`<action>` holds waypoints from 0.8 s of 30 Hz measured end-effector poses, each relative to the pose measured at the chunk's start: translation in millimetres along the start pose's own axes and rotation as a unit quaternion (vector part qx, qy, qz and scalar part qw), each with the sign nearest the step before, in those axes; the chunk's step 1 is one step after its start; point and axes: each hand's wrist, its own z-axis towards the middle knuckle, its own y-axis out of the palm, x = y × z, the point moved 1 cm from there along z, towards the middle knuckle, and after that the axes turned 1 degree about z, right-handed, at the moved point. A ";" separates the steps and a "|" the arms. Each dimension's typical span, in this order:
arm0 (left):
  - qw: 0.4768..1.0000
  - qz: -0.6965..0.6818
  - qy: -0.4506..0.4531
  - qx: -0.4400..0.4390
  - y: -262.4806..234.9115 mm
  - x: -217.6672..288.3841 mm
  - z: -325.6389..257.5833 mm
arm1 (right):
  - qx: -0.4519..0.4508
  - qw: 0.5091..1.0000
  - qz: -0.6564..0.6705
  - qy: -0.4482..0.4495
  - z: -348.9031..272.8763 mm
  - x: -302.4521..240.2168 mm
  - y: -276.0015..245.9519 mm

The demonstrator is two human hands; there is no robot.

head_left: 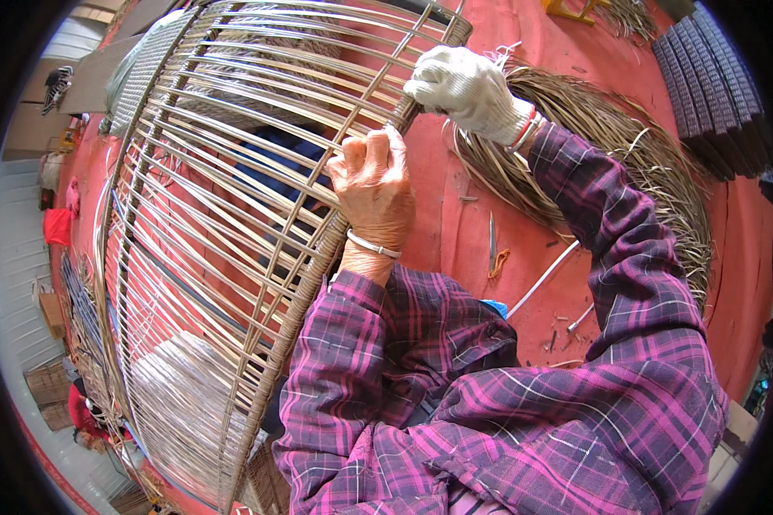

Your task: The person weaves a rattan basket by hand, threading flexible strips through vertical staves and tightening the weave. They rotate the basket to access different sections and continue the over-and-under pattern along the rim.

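Note:
A long wicker frame [199, 225] stands tilted on my left, made of parallel tan strands crossed by a few thin woven lines, with a tightly wrapped rim [294, 337]. My left hand [373, 182], bare with a white bangle, is closed at that rim, its fingertips curled against the strands. Just beyond it, near the far end of the rim, my right hand [465, 84] wears a white knit glove and a red bracelet. Its fingers are folded into a fist; what they hold, if anything, is hidden.
A large bundle of loose brown strands [653, 184] curves over the red floor covering [442, 219] at the right. Dark woven panels [711, 90] stack at the far right. A pointed tool [492, 243] and a white rod [543, 279] lie near my lap. A person in red [83, 412] is at far left.

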 end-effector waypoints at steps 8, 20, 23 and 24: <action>0.996 -0.075 -0.046 0.021 -1.6 0.7 1.2 | -0.032 0.997 0.060 -0.045 13.3 -18.5 -6.3; 0.996 -0.088 -0.018 0.027 5.0 -1.2 10.1 | -0.027 0.996 0.071 -0.036 6.5 -20.9 1.7; 0.996 -0.084 -0.015 0.026 6.9 -0.4 10.7 | 0.013 0.996 0.093 -0.007 4.4 -25.3 4.0; 0.996 -0.075 0.002 0.039 6.0 -0.4 10.4 | 0.009 0.995 0.097 0.004 4.3 -26.1 3.8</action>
